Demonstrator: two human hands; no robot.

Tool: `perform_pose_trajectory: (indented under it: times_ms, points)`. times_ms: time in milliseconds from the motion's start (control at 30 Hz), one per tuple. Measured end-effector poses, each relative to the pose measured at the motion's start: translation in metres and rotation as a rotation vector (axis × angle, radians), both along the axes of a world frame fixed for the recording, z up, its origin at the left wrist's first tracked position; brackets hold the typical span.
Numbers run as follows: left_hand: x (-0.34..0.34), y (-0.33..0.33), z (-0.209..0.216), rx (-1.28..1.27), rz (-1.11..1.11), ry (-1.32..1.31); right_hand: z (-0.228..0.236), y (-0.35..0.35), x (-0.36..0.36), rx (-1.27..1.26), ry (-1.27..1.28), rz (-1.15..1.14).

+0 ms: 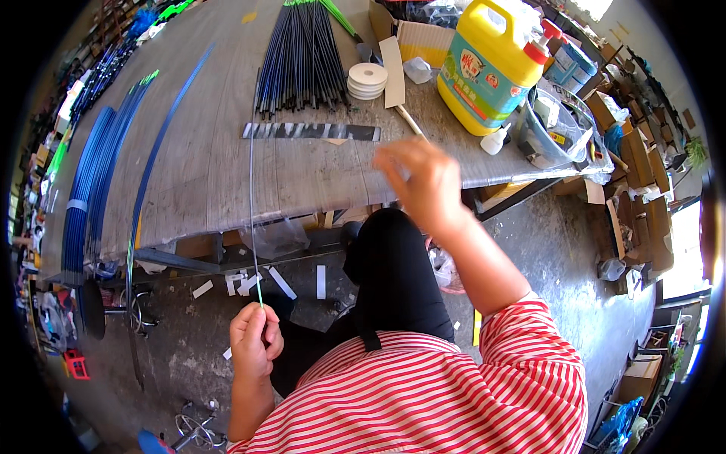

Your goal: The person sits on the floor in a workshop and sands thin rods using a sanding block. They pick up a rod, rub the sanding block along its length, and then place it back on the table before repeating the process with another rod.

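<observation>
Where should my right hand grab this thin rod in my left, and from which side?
The rod is likely best pinched just past its green end, above the left hand, coming from the right: it's long and thin, that end is held, and the right hand is on that side.

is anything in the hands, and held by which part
The left hand pinches a thin rod by its near, pale green end. The right hand is blurred; I cannot tell whether it holds anything.
</observation>
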State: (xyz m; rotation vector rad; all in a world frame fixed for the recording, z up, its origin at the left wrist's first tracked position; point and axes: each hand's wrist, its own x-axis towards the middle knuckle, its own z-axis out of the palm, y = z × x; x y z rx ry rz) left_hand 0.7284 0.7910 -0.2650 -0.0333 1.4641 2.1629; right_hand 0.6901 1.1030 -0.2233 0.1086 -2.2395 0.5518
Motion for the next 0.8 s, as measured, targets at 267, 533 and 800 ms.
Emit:
perform_pose_trajectory:
  times_ms: [267, 533, 800]
  points:
    - [-0.017, 0.017, 0.007, 0.056, 0.034, 0.028, 0.001, 0.109, -0.130, 0.280, -0.223, -0.470]
    - [-0.026, 0.018, 0.018, 0.007, 0.107, 0.070, 0.019, 0.138, -0.147, 0.403, -0.296, -0.491]
    - [-0.022, 0.020, 0.023, 0.102, 0.144, 0.139, 0.008, -0.087, -0.006, -0.863, -0.464, 0.454]
